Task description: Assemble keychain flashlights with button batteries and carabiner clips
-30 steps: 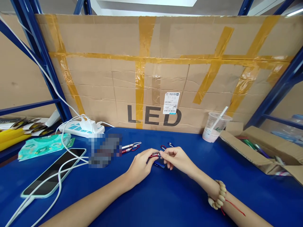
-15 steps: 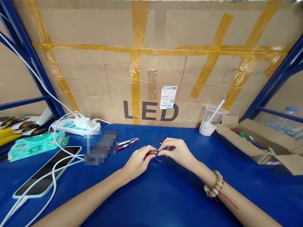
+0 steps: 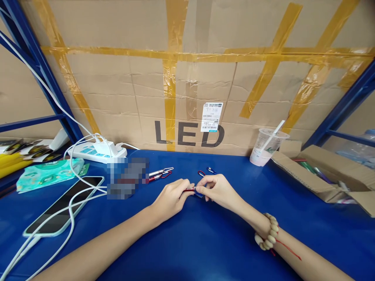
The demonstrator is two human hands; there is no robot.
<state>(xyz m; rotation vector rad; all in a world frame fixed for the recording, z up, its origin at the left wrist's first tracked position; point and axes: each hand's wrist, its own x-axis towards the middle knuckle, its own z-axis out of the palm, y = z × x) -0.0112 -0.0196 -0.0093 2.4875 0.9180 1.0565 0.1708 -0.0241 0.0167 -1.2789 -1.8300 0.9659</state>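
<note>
My left hand (image 3: 171,199) is closed around a small red keychain flashlight (image 3: 188,190), most of which its fingers cover. My right hand (image 3: 218,191) pinches at the right end of that flashlight; whether a tiny part sits between its fingertips cannot be made out. Beneath the fingertips, a blue keychain flashlight (image 3: 199,195) lies on the table, partly hidden by my right hand. Just beyond this hand, a red carabiner clip (image 3: 200,173) and a blue clip (image 3: 211,170) poke out. A silver keychain flashlight (image 3: 156,173) and another red one (image 3: 154,178) lie further left.
On the left are a phone (image 3: 64,207), white cables (image 3: 71,210), a power strip (image 3: 99,152), a teal packet (image 3: 49,175) and a blurred patch (image 3: 129,177). A plastic cup (image 3: 265,148) and an open cardboard box (image 3: 313,171) stand right. A large carton (image 3: 140,97) closes the back.
The red flashlight has turned in my left fingers, so its label no longer shows. My right hand has shifted slightly, exposing the blue clip. The whole view has moved a little.
</note>
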